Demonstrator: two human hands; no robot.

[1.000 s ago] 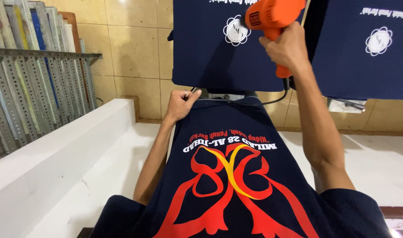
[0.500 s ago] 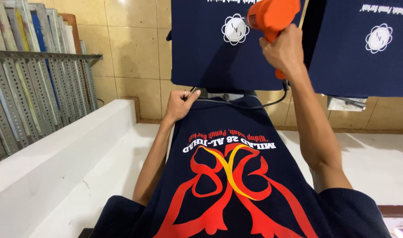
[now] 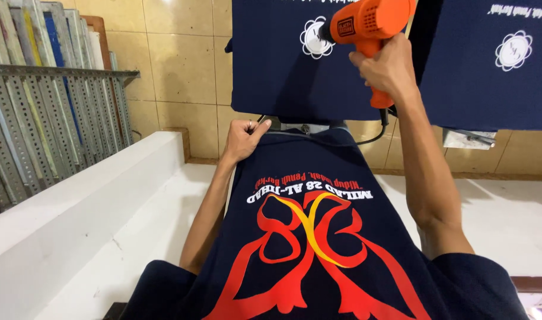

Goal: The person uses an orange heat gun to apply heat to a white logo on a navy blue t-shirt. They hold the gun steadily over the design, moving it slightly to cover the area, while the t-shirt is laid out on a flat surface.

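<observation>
Landmark: navy T-shirt (image 3: 318, 237) with a red-and-yellow ribbon print and white lettering, stretched flat on a platen, running from the bottom edge up to mid frame.

Surface/room: white floor (image 3: 508, 213) either side of that shirt; low white ledge (image 3: 75, 207) to its left, running diagonally. Beyond the ledge, grey perforated metal racking (image 3: 51, 112) holding upright frames/boards (image 3: 34, 35), edges white, yellow and blue. Back wall behind the shirt is beige tile (image 3: 182, 65).

Containers: none to make out apart from the racking; its contents are the stacked frames, details too small to tell.

Above the far end of the shirt hang two more navy shirts, each with a round white emblem: one straight above (image 3: 283, 65), another up and to the right (image 3: 496, 65).

Left hand (image 3: 244, 139): fingers curled, pinching the shirt's far left corner near the collar edge; ring visible on one finger. Forearm lies along the shirt's left side.

Right hand (image 3: 389, 68): clenched round the handle of an orange heat gun (image 3: 369, 26), held up above the shirt's far end, nozzle pointing left at the white emblem of the hanging shirt directly above. Black cord (image 3: 378, 133) drops from the handle base toward the shirt's far edge.

Dark sleeves at the bottom corners beside the shirt.
</observation>
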